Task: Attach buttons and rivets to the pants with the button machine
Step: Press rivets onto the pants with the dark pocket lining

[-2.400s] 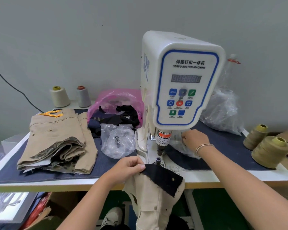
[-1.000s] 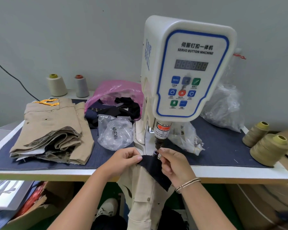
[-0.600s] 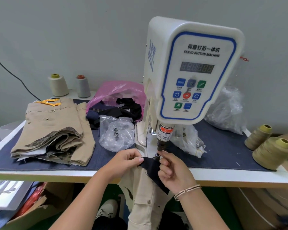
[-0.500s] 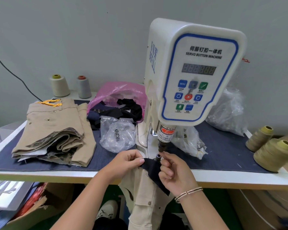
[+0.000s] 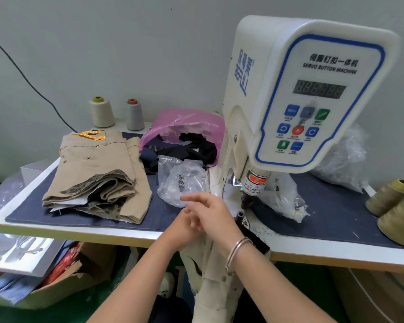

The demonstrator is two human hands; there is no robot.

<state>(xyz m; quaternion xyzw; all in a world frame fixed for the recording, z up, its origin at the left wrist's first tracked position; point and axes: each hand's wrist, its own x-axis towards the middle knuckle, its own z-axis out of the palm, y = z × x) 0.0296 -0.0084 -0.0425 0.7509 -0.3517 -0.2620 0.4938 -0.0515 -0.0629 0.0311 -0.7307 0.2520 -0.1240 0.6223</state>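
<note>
Pants (image 5: 210, 273), beige, with a dark fabric edge: draped over the front edge of the bench (image 5: 336, 252), hanging down below it, directly in front of the button machine (image 5: 308, 94). Upper part hidden behind the hands.

Button machine, white with blue-trimmed control panel: stands on the bench; its punch (image 5: 247, 201) hangs above the small dark lower die (image 5: 239, 215), a gap between them.

Right hand (image 5: 215, 217), bracelet at the wrist: crossed in front of the pants just left of the die, fingers extended leftward and blurred; it grips nothing visible.

Left hand (image 5: 184, 229): mostly covered by the right hand, at the bench edge; whether it holds the fabric cannot be told.

Clear plastic bag (image 5: 180, 183) with small metal pieces: on the bench just behind the hands.

Second clear bag (image 5: 287, 197): right of the punch.

Folded beige pants stack (image 5: 96, 173): left on the bench.

Pink bag (image 5: 184, 127) with dark scraps: behind the clear bag.

Two thread cones (image 5: 117, 113): at the rear left.

Olive thread cones (image 5: 392, 201): at the right edge.
</note>
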